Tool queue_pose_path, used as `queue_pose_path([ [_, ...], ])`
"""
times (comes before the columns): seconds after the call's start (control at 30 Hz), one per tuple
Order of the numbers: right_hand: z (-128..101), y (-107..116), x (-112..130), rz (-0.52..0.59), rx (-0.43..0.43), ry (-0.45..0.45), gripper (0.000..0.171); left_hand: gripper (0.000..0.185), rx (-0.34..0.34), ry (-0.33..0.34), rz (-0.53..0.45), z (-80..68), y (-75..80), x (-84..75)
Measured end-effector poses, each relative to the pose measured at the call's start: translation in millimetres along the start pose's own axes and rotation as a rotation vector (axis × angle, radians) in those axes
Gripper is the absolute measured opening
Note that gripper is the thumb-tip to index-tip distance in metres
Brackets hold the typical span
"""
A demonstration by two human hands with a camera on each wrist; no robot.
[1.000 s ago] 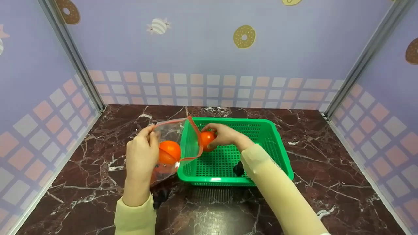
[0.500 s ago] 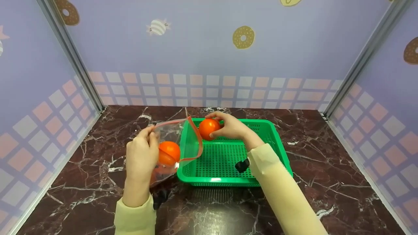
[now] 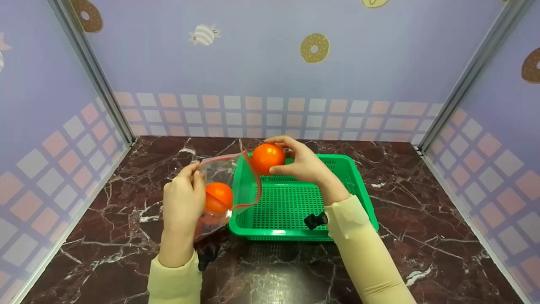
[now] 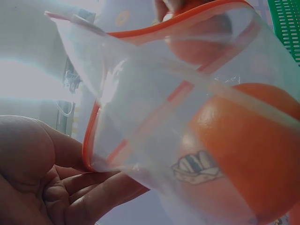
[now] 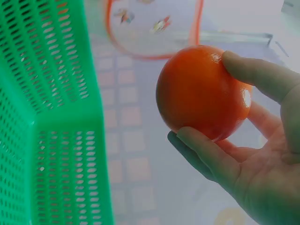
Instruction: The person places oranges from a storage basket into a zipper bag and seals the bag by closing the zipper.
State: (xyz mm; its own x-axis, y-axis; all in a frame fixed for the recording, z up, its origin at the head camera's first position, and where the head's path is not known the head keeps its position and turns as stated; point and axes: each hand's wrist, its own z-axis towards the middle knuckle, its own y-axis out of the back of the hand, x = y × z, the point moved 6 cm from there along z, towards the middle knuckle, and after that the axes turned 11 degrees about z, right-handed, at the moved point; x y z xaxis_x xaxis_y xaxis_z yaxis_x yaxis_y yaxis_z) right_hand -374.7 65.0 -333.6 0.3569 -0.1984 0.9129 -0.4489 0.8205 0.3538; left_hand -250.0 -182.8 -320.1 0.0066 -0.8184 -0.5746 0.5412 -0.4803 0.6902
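My left hand (image 3: pixel 182 202) pinches the rim of a clear zip bag (image 3: pixel 230 185) with a red-orange seal, held up with its mouth open toward the right. An orange fruit (image 3: pixel 219 197) lies inside the bag (image 4: pixel 154 122), and the left wrist view shows that fruit (image 4: pixel 243 154) close up through the plastic. My right hand (image 3: pixel 301 162) grips a second orange fruit (image 3: pixel 268 157) above the far left corner of the green basket (image 3: pixel 358 185), just right of the bag's mouth. In the right wrist view my fingers curl round this fruit (image 5: pixel 201 91).
The green perforated basket (image 5: pixel 51 117) sits on a dark red marble table (image 3: pixel 422 219). Patterned purple walls (image 3: pixel 270 63) close in the table at the back and both sides. Small black wrist-camera mounts show under both sleeves.
My right hand has lifted the orange fruit out of the basket, up and toward the back, level with the bag's mouth. My left hand and the bag have stayed put.
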Motion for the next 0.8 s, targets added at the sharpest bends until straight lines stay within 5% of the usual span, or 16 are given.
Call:
queue_pose_path([
  [0.47,-10,-54,32,-0.092,0.127,0.193,0.064,0.035,-0.008,0.008,0.001,-0.3,0.8,-0.5],
  [0.8,-2,-85,31,-0.319,0.096,0.216,0.066,0.035,0.003,0.008,0.010,-0.2,1.2,-1.7],
])
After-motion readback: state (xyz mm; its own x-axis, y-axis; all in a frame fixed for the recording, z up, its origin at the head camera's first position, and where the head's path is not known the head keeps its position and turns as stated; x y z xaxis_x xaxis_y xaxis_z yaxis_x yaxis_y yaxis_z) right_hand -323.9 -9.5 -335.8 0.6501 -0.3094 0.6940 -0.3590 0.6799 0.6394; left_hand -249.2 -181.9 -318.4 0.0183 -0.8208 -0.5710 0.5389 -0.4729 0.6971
